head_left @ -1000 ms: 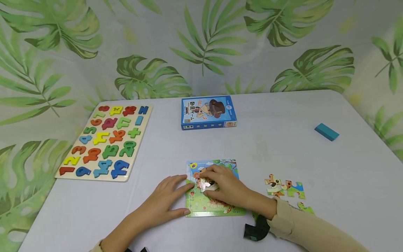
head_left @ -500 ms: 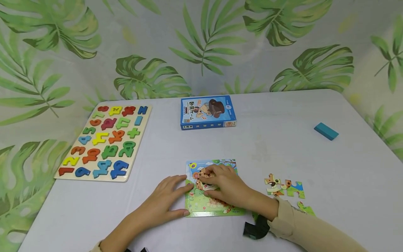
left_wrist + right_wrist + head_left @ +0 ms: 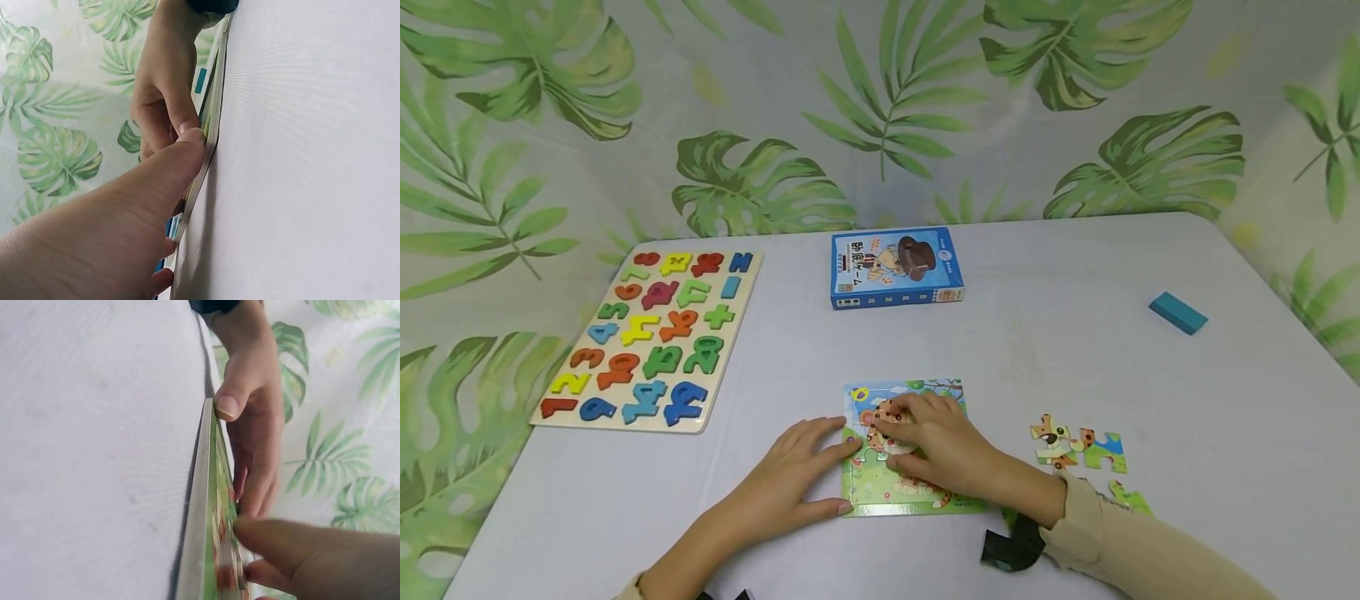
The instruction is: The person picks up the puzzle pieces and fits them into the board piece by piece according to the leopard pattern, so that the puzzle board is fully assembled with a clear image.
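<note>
Puzzle [image 3: 872, 493] lies flat on the counter [image 3: 1060, 350]. The right grip [image 3: 942, 442], partly closed, pinches a piece [image 3: 897, 447] over it; the left grip [image 3: 793, 477], fingers spread, touches its left edge. Probably light, stiff, slick; pieces are best taken by opposite edges.

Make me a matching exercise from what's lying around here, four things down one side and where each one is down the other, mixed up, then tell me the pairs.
Things
1. Number board
2. Blue box
3. Teal block
4. Puzzle board

Places
A. Right side of the table
B. Partly under the right hand
C. Left side of the table
D. Near the far edge, around the middle

Pairs: 1-C, 2-D, 3-A, 4-B
</note>
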`<state>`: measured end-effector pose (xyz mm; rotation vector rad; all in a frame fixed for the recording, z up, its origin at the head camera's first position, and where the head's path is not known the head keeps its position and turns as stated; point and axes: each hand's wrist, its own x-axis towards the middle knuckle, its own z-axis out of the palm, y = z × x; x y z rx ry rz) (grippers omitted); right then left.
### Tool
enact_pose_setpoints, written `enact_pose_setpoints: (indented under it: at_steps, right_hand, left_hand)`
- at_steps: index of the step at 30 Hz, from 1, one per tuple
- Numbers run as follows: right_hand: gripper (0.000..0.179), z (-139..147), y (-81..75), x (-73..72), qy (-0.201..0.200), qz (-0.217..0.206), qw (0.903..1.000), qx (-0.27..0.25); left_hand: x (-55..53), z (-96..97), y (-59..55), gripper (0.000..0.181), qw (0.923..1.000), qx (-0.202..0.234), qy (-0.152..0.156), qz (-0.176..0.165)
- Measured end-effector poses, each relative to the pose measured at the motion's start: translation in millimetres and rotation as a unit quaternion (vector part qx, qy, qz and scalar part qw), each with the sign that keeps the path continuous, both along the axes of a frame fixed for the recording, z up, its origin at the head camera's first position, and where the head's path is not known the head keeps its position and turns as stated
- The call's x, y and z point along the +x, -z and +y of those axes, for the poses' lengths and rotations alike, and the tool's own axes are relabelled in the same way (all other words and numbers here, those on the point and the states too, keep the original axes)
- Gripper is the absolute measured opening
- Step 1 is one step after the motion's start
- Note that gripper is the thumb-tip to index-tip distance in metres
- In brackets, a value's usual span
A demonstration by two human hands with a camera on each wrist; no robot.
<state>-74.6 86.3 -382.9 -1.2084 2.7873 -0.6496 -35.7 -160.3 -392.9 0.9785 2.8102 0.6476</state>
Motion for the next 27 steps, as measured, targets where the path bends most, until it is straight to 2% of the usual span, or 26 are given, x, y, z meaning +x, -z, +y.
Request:
enact_pose_setpoints:
  at_steps: [3,5,9,12,16,21,25,27]
  right_hand:
    - [0.058,4,-2.2,-0.3,-0.017,-0.037,0.9991,0.007]
    - [0.064,7,-4.8,-0.7,-0.023,-0.081,0.9965,-0.005]
    - [0.069,18,-12.6,-1.1,-0.006,-0.168,0.9835,-0.067]
    - [0.071,31,-22.2,0.0,0.019,-0.191,0.9748,-0.114]
    - [0.074,54,-36.8,4.8,0.044,-0.164,0.9735,-0.153]
    - [0.077,87,-50.2,13.6,0.073,-0.094,0.9774,-0.175]
    - [0.080,112,-51.9,20.4,0.105,-0.055,0.9787,-0.168]
    - [0.080,123,-49.8,23.7,0.121,-0.049,0.9777,-0.165]
  left_hand:
    - [0.5,0.2,-1.2,0.067,1.0000,-0.005,-0.004,-0.005]
    - [0.7,0.3,-1.5,0.068,0.9999,-0.004,-0.005,-0.010]
    - [0.9,0.6,-0.9,0.070,0.9999,0.000,-0.005,-0.015]
    - [0.7,0.6,0.2,0.071,0.9999,-0.002,-0.005,-0.014]
    - [0.5,0.7,1.9,0.071,0.9999,-0.003,-0.007,-0.014]
    - [0.4,0.8,2.0,0.072,0.9999,-0.003,-0.007,-0.014]
    - [0.7,0.9,2.3,0.071,0.9998,-0.002,-0.009,-0.017]
    - [0.7,0.9,2.4,0.071,0.9998,-0.002,-0.009,-0.018]
